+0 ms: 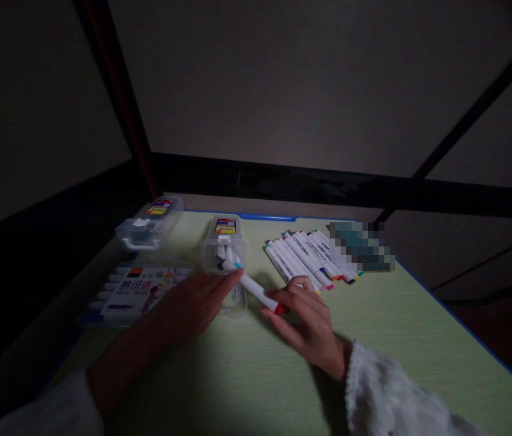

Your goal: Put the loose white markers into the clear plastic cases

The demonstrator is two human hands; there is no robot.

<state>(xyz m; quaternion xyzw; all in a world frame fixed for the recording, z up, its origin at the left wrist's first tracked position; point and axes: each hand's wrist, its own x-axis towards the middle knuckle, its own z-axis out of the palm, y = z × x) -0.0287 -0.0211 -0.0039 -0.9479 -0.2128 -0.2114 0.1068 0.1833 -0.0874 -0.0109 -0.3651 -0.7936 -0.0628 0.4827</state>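
My right hand (308, 321) is closed in a pinch around the red-capped end of a white marker (258, 292). The marker slants up and left, its far end at the mouth of a clear plastic case (210, 248). Inside the case several white markers show, one with a light blue band. My left hand (196, 300) lies across the front of the case, fingers stretched out, fingertips by the held marker; its thumb is hidden. The case's clear flap (237, 309) hangs open toward me, partly behind that hand. Right of it, a row of white markers (303, 254) with coloured caps lies on the table.
The pale green table (374, 351) has a blue edge. At the left stand another clear case (167, 221) with a label and a flat pack of markers (137, 287). A blurred greenish rectangle (360, 245) lies at the far right, beside the loose markers.
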